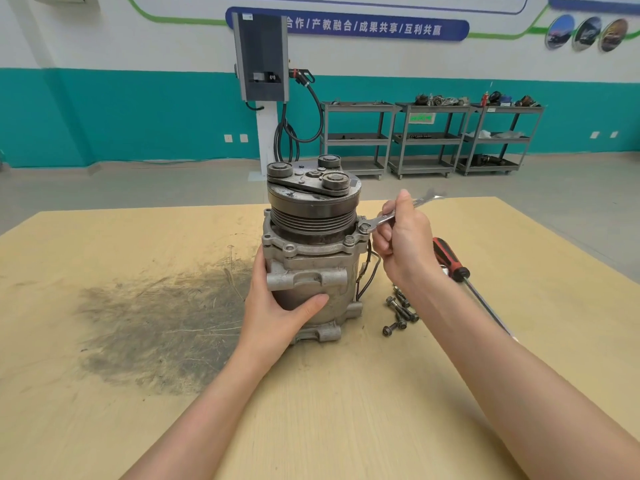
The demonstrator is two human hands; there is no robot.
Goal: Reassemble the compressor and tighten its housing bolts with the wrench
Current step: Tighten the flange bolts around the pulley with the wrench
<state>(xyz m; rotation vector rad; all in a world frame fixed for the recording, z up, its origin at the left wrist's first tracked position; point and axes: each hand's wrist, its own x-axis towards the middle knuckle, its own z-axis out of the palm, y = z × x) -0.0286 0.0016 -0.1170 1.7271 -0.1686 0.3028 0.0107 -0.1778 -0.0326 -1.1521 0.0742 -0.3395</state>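
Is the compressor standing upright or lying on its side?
Upright. The compressor stands on the table with its pulley on top; the left hand grips its body.

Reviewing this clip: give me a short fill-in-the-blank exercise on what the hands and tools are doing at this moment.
1. The right hand grips the ______, whose ring end sits on a housing bolt.
2. The left hand steadies the ______, which stands upright on the table.
3. The red-and-black-handled ______ lies on the table right of the right hand.
4. Loose ______ lie beside the compressor's base.

Answers: wrench; compressor; screwdriver; bolts
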